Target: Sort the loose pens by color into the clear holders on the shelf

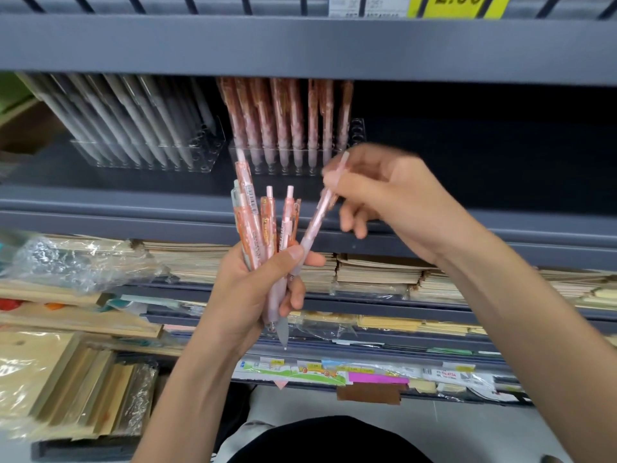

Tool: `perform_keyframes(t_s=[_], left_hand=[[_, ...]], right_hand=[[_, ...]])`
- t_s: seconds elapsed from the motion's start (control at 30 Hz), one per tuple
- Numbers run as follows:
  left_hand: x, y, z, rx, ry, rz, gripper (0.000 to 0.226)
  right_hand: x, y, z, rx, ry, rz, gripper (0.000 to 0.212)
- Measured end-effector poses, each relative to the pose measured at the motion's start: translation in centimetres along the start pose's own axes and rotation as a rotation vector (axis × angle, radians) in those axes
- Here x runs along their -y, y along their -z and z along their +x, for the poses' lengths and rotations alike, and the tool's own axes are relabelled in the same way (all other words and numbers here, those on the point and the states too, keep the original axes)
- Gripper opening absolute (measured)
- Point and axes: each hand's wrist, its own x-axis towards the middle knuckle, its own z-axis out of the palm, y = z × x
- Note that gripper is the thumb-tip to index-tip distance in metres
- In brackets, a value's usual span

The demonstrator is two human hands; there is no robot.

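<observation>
Pink and orange-patterned, a bunch (258, 222) of pens stands fanned in our left hand (247, 295), clicker ends up, tips poking out below the palm. Fingers and thumb curl round the bunch, the thumb pressed across the front of the barrels. Our right hand (400, 198) pinches the top of one pale pink pen (315, 225) between thumb and forefinger; its other fingers hang loosely curled beneath. That pen slants down to the left, and its lower end lies against the left thumb at the edge of the bunch. We cannot tell whether the left hand grips it too.

Both hands hover in front of a dark grey shelf (117, 198). On it, behind the hands, two clear holders stand side by side. The left holder (207, 142) carries leaning grey pens (133, 121), with some holes free at its right end. The right holder (358, 130) carries upright pink pens (283, 115) like those we hold, with free holes at its right edge.

Lower shelves hold stacks of tan notebooks (367, 272), crinkled plastic wrap (66, 262) at the left, and a row of price labels (334, 372). A yellow price tag (457, 5) shows on the shelf edge above.
</observation>
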Motion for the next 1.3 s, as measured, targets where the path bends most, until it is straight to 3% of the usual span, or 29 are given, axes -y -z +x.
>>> perform_keyframes(t_s=[0.1, 0.17, 0.43, 0.57, 0.67, 0.77, 0.93, 1.3], left_hand=[[0.0, -0.1, 0.0, 0.014, 0.001, -0.026, 0.010], [-0.1, -0.1, 0.0, 0.014, 0.003, -0.017, 0.011], [-0.3, 0.6, 0.0, -0.044, -0.028, -0.035, 0.018], [-0.4, 0.7, 0.0, -0.049, -0.023, -0.021, 0.019], [-0.3, 1.1, -0.2, -0.049, -0.011, 0.033, 0.022], [-0.2, 1.3, -0.3, -0.068, 0.007, 0.046, 0.025], [-0.3, 1.5, -0.4, -0.063, 0.012, 0.030, 0.012], [-0.5, 1.5, -0.4, -0.099, -0.001, -0.026, 0.037]], right_hand=[[-0.1, 0.2, -0.5, 0.145, 0.035, 0.072, 0.022], [0.0, 0.5, -0.4, 0.127, 0.068, 0.054, 0.021], [2.0, 3.3, 1.5, -0.522, 0.393, 0.072, 0.020], [2.0, 3.2, 2.5, -0.599, 0.404, -0.092, 0.033], [1.5, 3.0, 3.4, -0.623, 0.342, -0.349, 0.007], [1.8, 2.5, 4.3, -0.600, 0.329, -0.563, 0.027], [2.2, 1.6, 5.9, -0.468, 0.273, -0.916, 0.035], [2.2, 1.8, 6.6, -0.477, 0.267, -0.973, 0.035]])
